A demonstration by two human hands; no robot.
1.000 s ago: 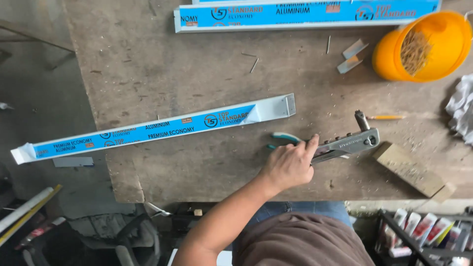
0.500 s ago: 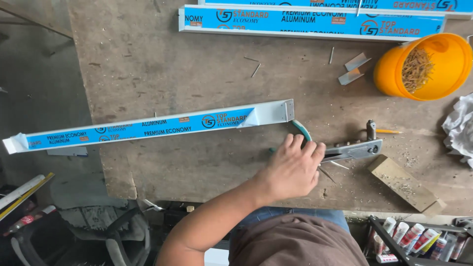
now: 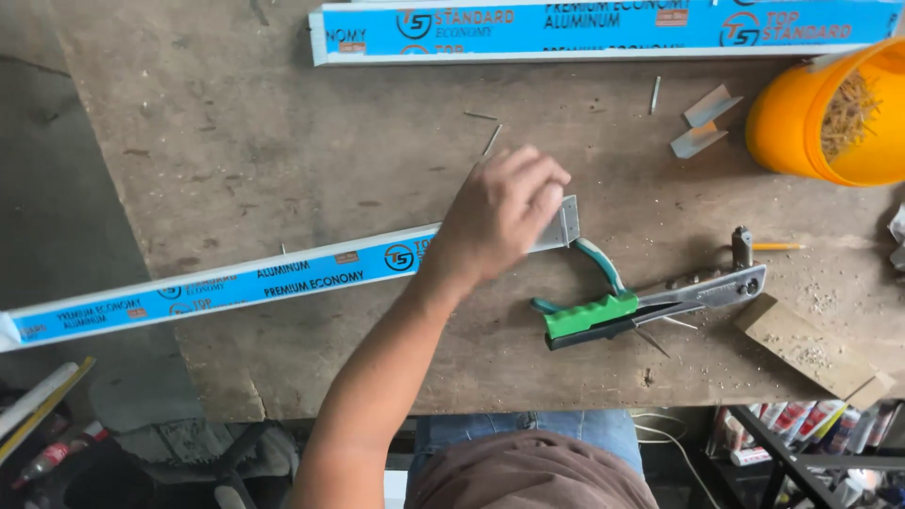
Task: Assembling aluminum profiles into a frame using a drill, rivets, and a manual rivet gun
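Observation:
My left hand [image 3: 495, 221] reaches in from the bottom and is closed over the right end of a long aluminium profile [image 3: 236, 287] wrapped in blue film. The profile lies across the wooden workbench [image 3: 283, 141] and sticks out past its left edge. Just to the right of my hand lies a hand riveter [image 3: 650, 302] with a green grip, untouched. Teal-handled pliers [image 3: 599, 259] sit partly under it. My right hand is out of sight.
A second blue-wrapped profile [image 3: 603, 28] runs along the far edge. An orange bucket [image 3: 811, 123] with fasteners stands at the far right, two small aluminium angle pieces [image 3: 702, 123] beside it. A wood block [image 3: 811, 349] and an orange pencil [image 3: 778, 247] lie near the riveter.
My left hand has left the riveter and moved up and left onto the end of the long profile. The riveter now lies free on the bench.

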